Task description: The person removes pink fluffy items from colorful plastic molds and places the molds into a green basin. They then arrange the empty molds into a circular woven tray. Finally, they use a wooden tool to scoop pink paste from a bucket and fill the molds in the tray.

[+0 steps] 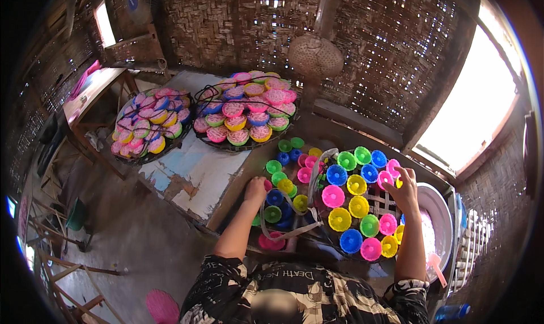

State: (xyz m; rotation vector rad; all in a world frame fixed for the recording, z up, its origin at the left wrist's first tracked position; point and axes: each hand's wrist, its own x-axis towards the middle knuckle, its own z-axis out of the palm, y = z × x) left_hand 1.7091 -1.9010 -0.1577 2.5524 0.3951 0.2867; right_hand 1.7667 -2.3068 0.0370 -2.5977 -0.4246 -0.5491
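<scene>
My left hand is closed at the left edge of a group of small plastic cups, with a pink cup at its fingertips. Just below it are blue and green cups, including a dark blue one. On the right, my right hand bends over a round tray of fluted cups, thumb and fingers on a pink cup. A yellow cup shows partly under its fingers. Bare slats of the tray show between pink, yellow, green and blue cups.
Two round trays of filled cups, one left and one nearer the wall, lie on a worn board. Beside my right forearm stands a wide basin with pale contents and a pink-handled scoop. A grey strap crosses the loose cups.
</scene>
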